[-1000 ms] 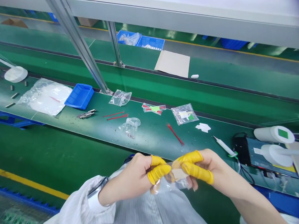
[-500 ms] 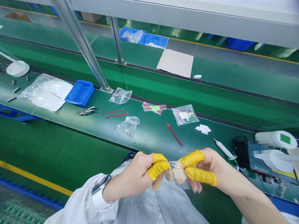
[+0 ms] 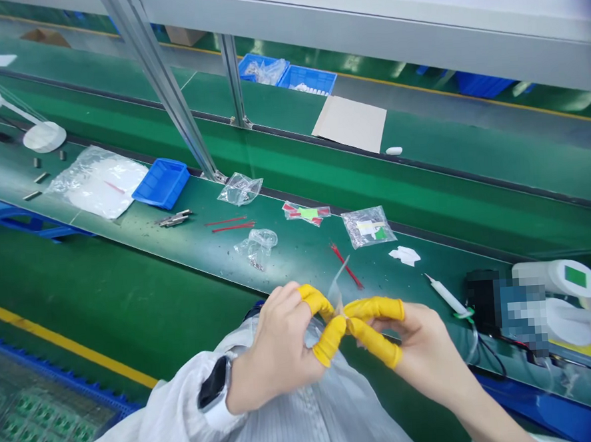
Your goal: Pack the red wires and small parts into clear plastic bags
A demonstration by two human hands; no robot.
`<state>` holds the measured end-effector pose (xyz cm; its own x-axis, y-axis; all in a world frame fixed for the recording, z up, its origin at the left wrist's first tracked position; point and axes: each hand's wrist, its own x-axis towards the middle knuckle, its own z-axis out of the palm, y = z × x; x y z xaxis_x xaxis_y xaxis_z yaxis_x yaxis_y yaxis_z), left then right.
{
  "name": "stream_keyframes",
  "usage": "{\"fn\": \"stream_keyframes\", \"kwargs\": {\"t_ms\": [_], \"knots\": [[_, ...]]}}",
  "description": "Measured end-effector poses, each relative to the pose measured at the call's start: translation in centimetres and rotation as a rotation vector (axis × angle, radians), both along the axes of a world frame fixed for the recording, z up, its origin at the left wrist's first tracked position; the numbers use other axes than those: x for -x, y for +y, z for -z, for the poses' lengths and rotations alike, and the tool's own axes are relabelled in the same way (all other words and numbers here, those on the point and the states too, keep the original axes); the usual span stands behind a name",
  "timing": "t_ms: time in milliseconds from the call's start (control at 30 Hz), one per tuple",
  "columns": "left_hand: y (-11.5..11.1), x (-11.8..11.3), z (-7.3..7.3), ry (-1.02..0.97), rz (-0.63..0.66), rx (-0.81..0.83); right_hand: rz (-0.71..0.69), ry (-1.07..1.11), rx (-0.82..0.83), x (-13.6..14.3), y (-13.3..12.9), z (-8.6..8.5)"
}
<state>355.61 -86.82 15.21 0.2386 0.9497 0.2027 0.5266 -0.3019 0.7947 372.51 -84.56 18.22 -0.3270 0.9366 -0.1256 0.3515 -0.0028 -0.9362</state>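
Observation:
My left hand [image 3: 295, 331] and my right hand [image 3: 405, 331] meet in front of my body, with yellow finger cots on the thumbs and index fingers. Both pinch a thin clear plastic film [image 3: 336, 292] between their fingertips. The film's upper end sticks up past the fingers; the rest is hidden by them. Just beyond it, a bundle of red wires [image 3: 347, 266] lies on the green bench [image 3: 299, 274]. A small clear bag of metal parts [image 3: 257, 248] rests further left.
A blue tray [image 3: 161, 184], a plastic bag with white contents [image 3: 105, 182] and metal pieces [image 3: 175, 218] lie leftward. Behind are a labelled clear bag [image 3: 368, 227] and a white paper scrap [image 3: 405, 255]. On the right are a syringe [image 3: 449, 296] and a white cylinder [image 3: 554, 278]. A metal post [image 3: 167, 89] rises behind.
My hands have come closer together, fingertips now meeting. The plastic film, spread flat between them before, now stands up edge-on. My left wrist has turned, showing the watch face.

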Motion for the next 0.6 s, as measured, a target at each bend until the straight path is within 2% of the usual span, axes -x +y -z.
{"fn": "stream_keyframes", "kwargs": {"t_ms": [133,367,533,600], "knots": [[0.1,-0.1,0.6,0.027,0.015,-0.053,0.011,0.005,0.005,-0.5,-0.4,0.5],[0.2,-0.8,1.2,0.127,-0.094,-0.243,0.115,-0.048,-0.011,-0.3,-1.1,1.7],[-0.2,-1.1,1.3,0.059,-0.078,-0.181,0.202,0.105,0.151,0.0,-1.5,2.7],[-0.3,-1.1,1.5,0.071,-0.098,-0.172,0.236,0.085,0.122,0.1,-1.7,3.2]]}}
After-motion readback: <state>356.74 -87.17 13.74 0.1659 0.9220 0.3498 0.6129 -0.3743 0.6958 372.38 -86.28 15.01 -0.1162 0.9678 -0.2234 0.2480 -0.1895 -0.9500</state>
